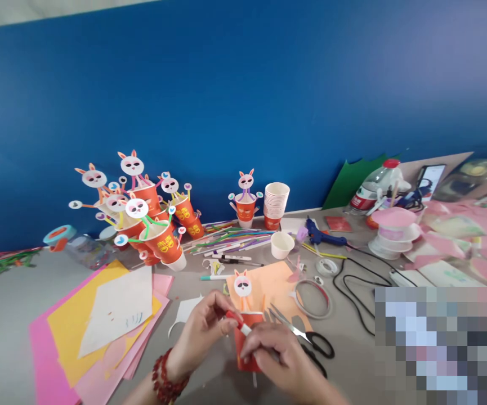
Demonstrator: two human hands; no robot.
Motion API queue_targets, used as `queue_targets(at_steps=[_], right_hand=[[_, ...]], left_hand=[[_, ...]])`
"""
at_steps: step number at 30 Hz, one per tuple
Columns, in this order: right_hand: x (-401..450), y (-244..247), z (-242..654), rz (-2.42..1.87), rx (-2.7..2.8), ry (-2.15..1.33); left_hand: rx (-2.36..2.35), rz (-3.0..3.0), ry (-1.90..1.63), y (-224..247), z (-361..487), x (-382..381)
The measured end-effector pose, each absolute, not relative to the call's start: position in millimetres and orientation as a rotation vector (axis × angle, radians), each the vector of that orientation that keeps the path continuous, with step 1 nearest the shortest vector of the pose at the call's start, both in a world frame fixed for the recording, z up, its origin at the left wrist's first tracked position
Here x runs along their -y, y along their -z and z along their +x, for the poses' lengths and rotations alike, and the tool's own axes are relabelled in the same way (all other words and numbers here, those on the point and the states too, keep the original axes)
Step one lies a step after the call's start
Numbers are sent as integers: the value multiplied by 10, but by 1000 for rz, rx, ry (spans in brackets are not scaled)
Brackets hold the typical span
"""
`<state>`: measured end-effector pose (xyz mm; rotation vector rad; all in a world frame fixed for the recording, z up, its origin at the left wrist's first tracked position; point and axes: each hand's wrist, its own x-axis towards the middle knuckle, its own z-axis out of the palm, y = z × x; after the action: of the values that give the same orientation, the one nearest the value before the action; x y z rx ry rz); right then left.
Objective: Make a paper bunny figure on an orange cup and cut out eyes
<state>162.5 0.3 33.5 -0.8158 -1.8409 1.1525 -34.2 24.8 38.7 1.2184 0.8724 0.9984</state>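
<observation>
Between my two hands is a marker (pixel 246 329) with a white barrel and a red end that looks like its cap (pixel 233 317). My left hand (pixel 203 332), with a red bead bracelet at the wrist, pinches the red end. The fingers of my right hand (pixel 281 351) are closed round the white barrel. Whether the cap is seated or loose I cannot tell. Behind the hands, a red paper cup (pixel 251 318) is partly hidden; a white rabbit face (pixel 243 286) stands above it on orange strips. Black-handled scissors (pixel 304 334) lie right of my right hand.
Finished-looking rabbit cups (pixel 159 239) cluster at the back left. A stack of paper cups (pixel 276 202) stands near the blue wall. Orange paper (pixel 277 275), a tape roll (pixel 313 299), a blue glue gun (pixel 325 233) with a black cable, and coloured sheets (pixel 63 326) lie around.
</observation>
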Motion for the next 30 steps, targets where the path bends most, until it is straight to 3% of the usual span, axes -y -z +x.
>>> queue_targets(at_steps=[12, 22, 30], right_hand=[[-61, -504, 1621, -833, 2151, -1075], [-55, -330, 1718, -796, 2072, -1314], [-139, -591, 1709, -761, 2078, -1351]], left_hand=[[-1008, 2150, -473, -632, -577, -209], [-867, 2392, -540, -561, -431, -50], [-852, 2379, -624, -690, -523, -184]])
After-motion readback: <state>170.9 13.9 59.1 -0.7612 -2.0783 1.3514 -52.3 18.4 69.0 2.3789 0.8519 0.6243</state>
